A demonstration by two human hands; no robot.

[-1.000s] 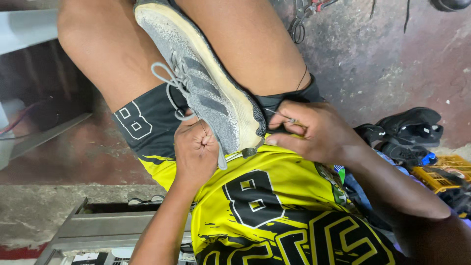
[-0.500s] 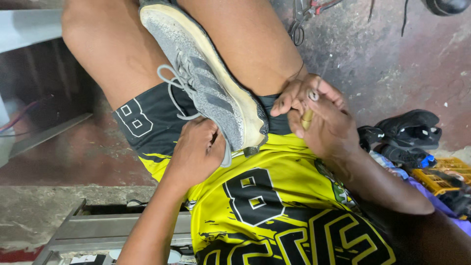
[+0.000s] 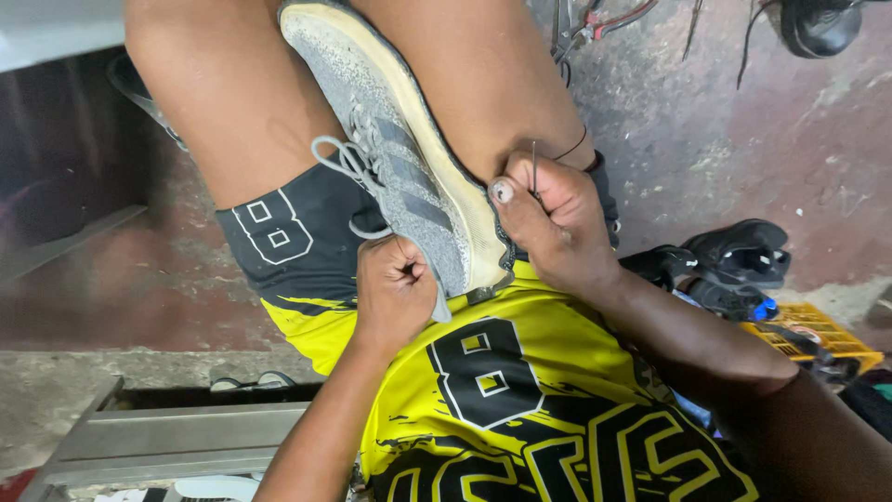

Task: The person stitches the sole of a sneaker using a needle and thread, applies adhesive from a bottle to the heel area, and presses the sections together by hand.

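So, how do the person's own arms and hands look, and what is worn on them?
Both forearms are bare, with no sleeves, gloves, watch or rings visible. The left hand and right hand are uncovered; the right thumbnail looks pale and smudged.

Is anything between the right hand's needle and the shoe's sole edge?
Nothing visible. The right hand pinches the needle right beside the sole edge of the shoe. The left hand grips the shoe's heel end on the upper side, clear of the needle.
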